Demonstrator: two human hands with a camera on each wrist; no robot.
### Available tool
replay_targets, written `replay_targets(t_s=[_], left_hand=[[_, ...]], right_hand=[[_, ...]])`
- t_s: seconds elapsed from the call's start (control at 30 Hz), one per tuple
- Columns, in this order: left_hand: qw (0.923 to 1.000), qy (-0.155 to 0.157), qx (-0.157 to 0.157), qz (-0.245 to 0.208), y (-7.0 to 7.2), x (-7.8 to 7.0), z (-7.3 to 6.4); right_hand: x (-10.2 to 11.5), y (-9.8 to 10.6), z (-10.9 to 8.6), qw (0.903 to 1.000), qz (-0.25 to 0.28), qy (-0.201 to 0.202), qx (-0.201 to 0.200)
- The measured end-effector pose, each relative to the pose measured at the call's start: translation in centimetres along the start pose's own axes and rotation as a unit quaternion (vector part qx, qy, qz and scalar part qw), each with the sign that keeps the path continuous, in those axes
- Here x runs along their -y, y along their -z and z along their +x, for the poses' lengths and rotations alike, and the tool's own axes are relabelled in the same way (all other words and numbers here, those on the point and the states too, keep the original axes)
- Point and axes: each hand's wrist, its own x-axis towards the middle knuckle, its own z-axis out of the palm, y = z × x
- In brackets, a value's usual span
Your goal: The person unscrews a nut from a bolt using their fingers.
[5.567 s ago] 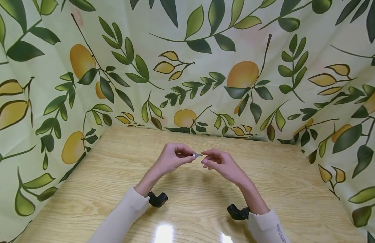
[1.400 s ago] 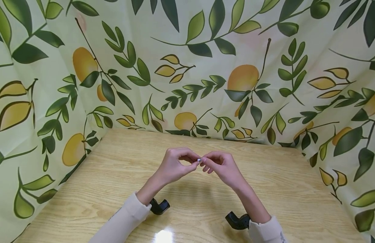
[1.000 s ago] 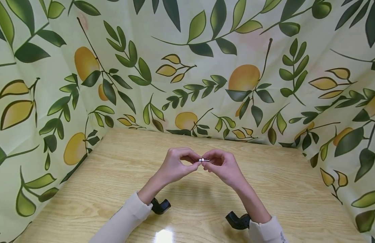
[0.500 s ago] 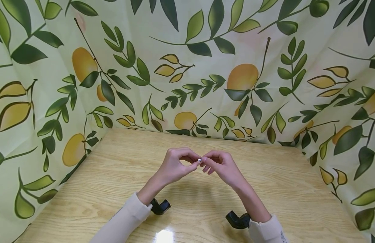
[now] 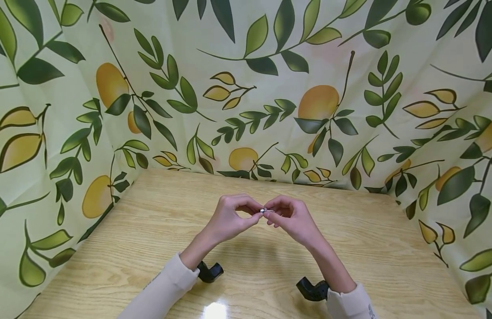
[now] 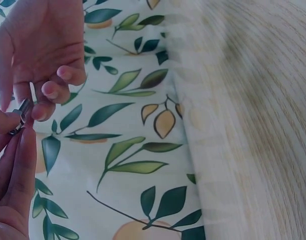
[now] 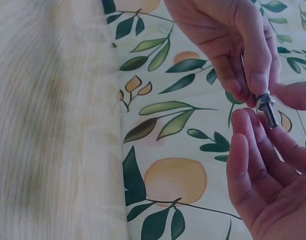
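A small silver bolt (image 7: pixel 272 121) lies between my two hands, held up over the table. My left hand (image 5: pixel 229 218) pinches its head end between thumb and fingertips. On the shank, close to the head, sits a hex nut (image 7: pixel 266 102). The thumb and forefinger of my right hand (image 5: pixel 292 221) are at the nut from opposite sides, its other fingers loosely bent below. The shank points toward the right palm in the right wrist view. In the left wrist view the bolt is partly hidden by the left thumb and fingers.
The light wood table (image 5: pixel 254 283) runs under both forearms. A cloth printed with leaves and fruit (image 5: pixel 246 128) rises behind it and at both sides. Black curved mounts sit at the left wrist (image 5: pixel 210 271) and the right wrist (image 5: pixel 311 289).
Several seconds ago the right fingers were off the shank's end; now they are up at the nut. Over the last second they roll back and forth there while the left hand stays put.
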Motion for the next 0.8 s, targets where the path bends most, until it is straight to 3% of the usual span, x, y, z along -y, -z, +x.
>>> replay_targets(t_s=[0.3,0.8], left_hand=[[0.9999,-0.011,-0.002,0.000,-0.07,0.05,0.02],[1.0000,-0.006,0.002,-0.002,-0.07,0.01,-0.02]], right_hand=[[-0.09,0.06,0.19,0.9998,-0.014,-0.004,0.015],[-0.04,0.10,0.00,0.9997,-0.018,-0.014,-0.002]])
